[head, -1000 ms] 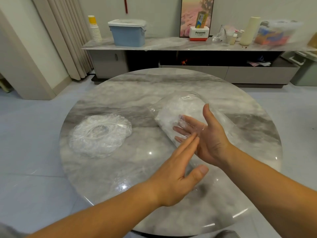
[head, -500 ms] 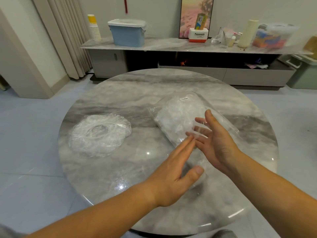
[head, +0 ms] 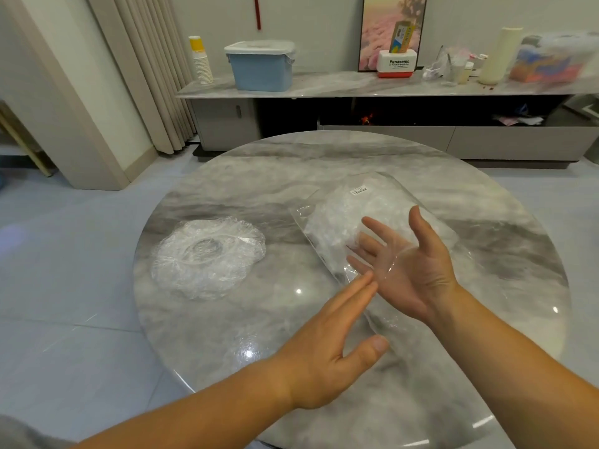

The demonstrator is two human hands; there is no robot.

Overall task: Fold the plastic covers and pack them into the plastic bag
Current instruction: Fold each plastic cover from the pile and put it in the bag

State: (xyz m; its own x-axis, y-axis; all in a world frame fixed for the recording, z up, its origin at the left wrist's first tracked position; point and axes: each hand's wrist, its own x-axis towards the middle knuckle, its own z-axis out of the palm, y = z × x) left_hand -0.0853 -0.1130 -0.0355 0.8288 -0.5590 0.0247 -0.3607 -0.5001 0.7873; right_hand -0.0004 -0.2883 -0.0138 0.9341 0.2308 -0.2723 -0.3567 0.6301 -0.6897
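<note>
The clear plastic bag (head: 363,218) lies on the right half of the round marble table (head: 259,325), its closed end toward the far edge and its mouth toward the near edge. It is stuffed with crumpled white plastic covers, and a small white label (head: 359,190) sits near its far end; the print is too small to read. The right hand (head: 411,270) is at the mouth of the bag, palm up, fingers spread and thumb raised, and a glint of clear film crosses the palm, so the hand seems to be under the bag's top layer. The left hand (head: 324,351) is flat, fingers straight and pressed together, thumb apart, its fingertips at the bag's mouth right beside the right palm; it grips nothing.

Well apart, toward the left edge, lies a loose round pile of plastic covers (head: 207,257) with ruffled rims.

Behind the table a marble-topped sideboard (head: 324,84) carries a stack of paper cups (head: 201,61), a blue lidded box (head: 261,68) and a white-and-red box (head: 397,63) marked "Panasonic", which stands before a framed picture (head: 393,24).
</note>
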